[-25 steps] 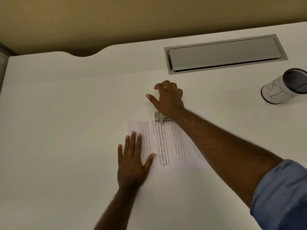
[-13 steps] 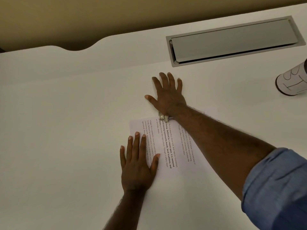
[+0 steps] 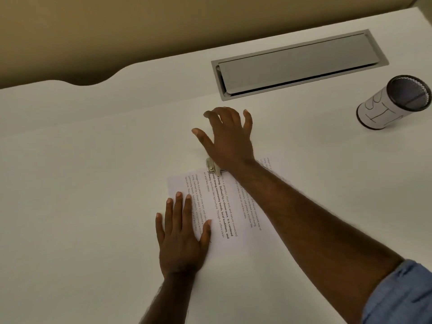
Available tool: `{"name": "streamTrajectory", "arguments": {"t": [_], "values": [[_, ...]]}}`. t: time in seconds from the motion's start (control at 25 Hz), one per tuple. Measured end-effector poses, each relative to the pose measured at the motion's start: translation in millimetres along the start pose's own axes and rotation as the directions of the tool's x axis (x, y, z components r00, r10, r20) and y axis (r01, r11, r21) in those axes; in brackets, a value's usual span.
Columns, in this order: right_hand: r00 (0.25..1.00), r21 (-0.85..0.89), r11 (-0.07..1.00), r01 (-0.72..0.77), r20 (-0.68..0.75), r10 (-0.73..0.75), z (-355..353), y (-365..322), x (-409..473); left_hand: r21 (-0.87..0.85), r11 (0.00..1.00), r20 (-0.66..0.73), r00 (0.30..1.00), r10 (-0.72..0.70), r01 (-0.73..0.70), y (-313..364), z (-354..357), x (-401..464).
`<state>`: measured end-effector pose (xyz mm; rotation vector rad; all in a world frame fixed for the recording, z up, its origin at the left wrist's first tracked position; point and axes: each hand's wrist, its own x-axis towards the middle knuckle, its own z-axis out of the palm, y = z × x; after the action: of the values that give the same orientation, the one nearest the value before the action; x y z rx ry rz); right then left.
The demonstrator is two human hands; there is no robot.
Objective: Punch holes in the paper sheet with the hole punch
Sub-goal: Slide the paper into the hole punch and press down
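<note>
A printed paper sheet lies flat on the white desk. A small metal hole punch sits on its far edge, mostly hidden under my right hand. That hand rests its heel on the punch, with the fingers arched and spread above the desk. My left hand lies flat, fingers apart, on the sheet's near left part.
A grey cable-tray flap is set into the white desk at the back. A mesh pen cup wrapped in marked white paper lies on its side at the right. The desk's back edge has a curved notch.
My right hand went from fingers flat on the desk to arched and raised, its heel staying on the punch. My left hand stayed on the sheet. The camera shifted a little.
</note>
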<state>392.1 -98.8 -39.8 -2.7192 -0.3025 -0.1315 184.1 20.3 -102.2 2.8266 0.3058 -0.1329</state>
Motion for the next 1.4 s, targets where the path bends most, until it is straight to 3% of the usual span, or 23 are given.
{"name": "streamTrajectory", "arguments": {"t": [0.08,0.16,0.32,0.4,0.6,0.84,1.08,1.24,1.4], "values": [[0.972,0.167,0.97,-0.174,-0.131,0.197,-18.6,16.9,-28.8,0.008,1.0,0.007,1.0,-0.002,0.002,1.0,-1.5,0.4],[0.898,0.229,0.9,-0.37,-0.161,0.41,-34.0,41.9,-74.9,0.006,1.0,0.012,1.0,0.003,-0.003,2.2,-3.2,0.3],[0.677,0.017,0.677,-0.736,0.012,0.736,-46.1,74.5,-176.3,-0.008,1.0,0.016,1.0,0.001,-0.001,3.5,-6.9,-0.8],[0.649,-0.093,0.65,-0.754,0.044,0.759,-46.1,74.5,-201.9,-0.013,1.0,0.017,1.0,0.006,-0.005,4.0,-8.2,-1.3],[0.705,-0.231,0.708,-0.667,0.114,0.7,-40.7,56.0,-205.0,-0.014,1.0,0.011,1.0,0.019,-0.019,5.2,-10.4,-3.0],[0.644,-0.216,0.654,-0.725,0.126,0.755,-44.4,52.8,-191.3,0.003,0.999,0.006,0.999,0.034,-0.034,6.1,-10.2,-4.2],[0.483,0.05,0.487,-0.872,0.246,0.84,-50.6,77.4,-178.4,0.0,0.999,-0.003,0.999,0.035,-0.035,4.5,-10.7,-4.6],[0.495,0.256,0.438,-0.862,0.24,0.835,-58.3,99.3,-180.1,-0.007,0.999,-0.014,0.999,0.041,-0.041,3.7,-9.5,-5.1],[0.563,0.416,0.421,-0.806,0.318,0.763,-63.8,114.1,-187.6,-0.014,0.999,-0.027,0.999,0.043,-0.044,2.1,-6.6,-4.2]]}}
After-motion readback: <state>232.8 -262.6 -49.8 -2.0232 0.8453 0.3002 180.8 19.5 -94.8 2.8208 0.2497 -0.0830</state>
